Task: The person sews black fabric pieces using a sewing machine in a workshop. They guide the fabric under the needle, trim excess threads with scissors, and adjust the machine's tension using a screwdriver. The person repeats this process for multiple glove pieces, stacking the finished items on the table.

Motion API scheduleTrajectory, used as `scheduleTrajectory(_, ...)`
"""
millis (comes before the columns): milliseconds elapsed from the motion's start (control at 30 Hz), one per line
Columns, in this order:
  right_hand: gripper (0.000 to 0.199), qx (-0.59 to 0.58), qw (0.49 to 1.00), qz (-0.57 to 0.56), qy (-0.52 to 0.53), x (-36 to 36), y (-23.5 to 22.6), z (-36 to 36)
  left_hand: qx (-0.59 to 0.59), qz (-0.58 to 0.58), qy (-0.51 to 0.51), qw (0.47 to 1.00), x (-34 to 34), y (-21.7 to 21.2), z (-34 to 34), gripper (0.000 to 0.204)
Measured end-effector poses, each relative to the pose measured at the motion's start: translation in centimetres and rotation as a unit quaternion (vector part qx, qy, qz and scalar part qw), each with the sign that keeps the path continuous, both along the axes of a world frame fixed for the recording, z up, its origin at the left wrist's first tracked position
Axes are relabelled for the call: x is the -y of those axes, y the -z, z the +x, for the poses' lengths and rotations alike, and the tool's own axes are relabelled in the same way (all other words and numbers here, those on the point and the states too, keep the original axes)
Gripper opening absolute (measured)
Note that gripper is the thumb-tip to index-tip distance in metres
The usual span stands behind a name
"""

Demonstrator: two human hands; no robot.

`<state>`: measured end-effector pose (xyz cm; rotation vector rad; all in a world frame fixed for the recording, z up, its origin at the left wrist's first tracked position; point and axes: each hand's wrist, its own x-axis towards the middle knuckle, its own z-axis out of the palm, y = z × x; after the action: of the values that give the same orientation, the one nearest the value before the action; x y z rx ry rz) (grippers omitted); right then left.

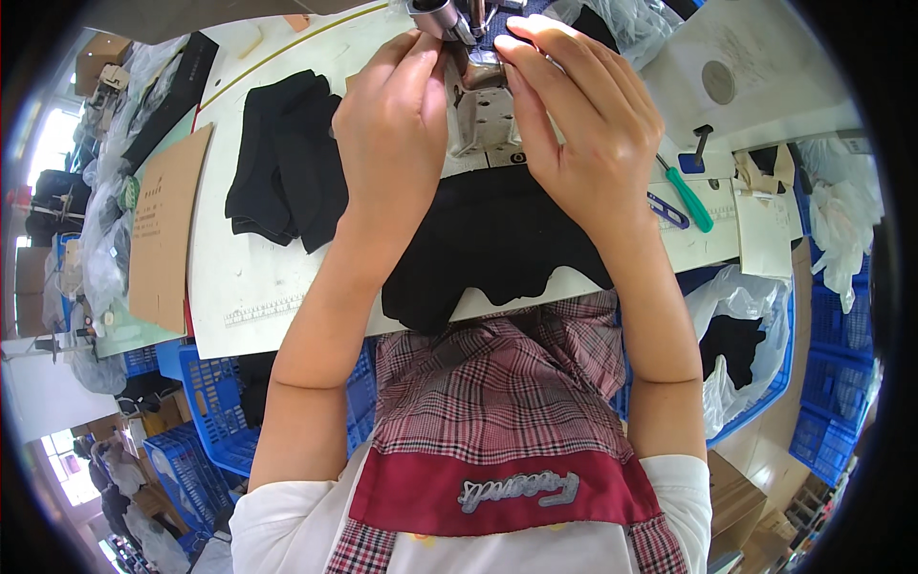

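Note:
Both hands are raised to the head of a sewing machine [475, 69] at the top of the view. My left hand [390, 129] is closed at the left of the needle area, fingers pressed together; whatever is between its fingertips is hidden. Dark blue fabric [491, 36] lies by the needle. Its right side is gripped by the bent fingers of my right hand [593, 124]. Below the hands, a black fabric piece [497, 230] with a wavy lower edge spreads across the table and hangs over its front edge. Folded black fabric pieces [287, 163] lie left of my left hand.
On the white table [258, 277], a green-handled screwdriver [689, 199] and purple thread snips [667, 210] lie right of my right forearm. A cardboard sheet [167, 230] stands at the left. Blue baskets [215, 397] flank me; a plastic-lined one [741, 316] holds black cloth.

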<state>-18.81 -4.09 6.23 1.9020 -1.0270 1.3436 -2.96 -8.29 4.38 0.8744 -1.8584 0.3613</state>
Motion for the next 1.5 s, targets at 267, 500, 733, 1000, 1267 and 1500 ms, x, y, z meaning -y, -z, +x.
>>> scheduleTrajectory(267, 0.022, -0.011, 0.999, -0.039, 0.007, 0.8, 1.3, -0.4, -0.322, 0.433, 0.152, 0.828, -2.4, 2.5, 1.6, 0.044)
scheduleTrajectory(500, 0.026, 0.036, 0.999, 0.036, -0.004, -1.0, 1.5, -1.0, -0.578, 0.498, 0.316, 0.564, 4.5, -0.8, -0.5, 0.03)
scheduleTrajectory(733, 0.016, 0.071, 0.939, 0.305, 0.143, -10.0, 5.1, -9.9, -0.543, 0.342, 0.297, 0.707, 0.8, -3.2, 9.1, 0.027)
scheduleTrajectory(1000, 0.022, -0.031, 0.899, 0.392, 0.195, -12.8, 9.0, -11.7, -0.589, 0.401, 0.283, 0.642, -9.9, -0.4, 7.8, 0.024)
scheduleTrajectory(1267, 0.023, -0.038, 0.889, 0.378, 0.256, -11.2, 10.5, -12.4, -0.559, 0.458, 0.314, 0.616, -11.7, 1.5, 6.8, 0.027)
scheduleTrajectory(1500, 0.024, -0.011, 0.896, 0.358, 0.261, -11.1, 11.6, -13.4, -0.565, 0.483, 0.321, 0.587, -12.5, 2.3, 6.1, 0.023)
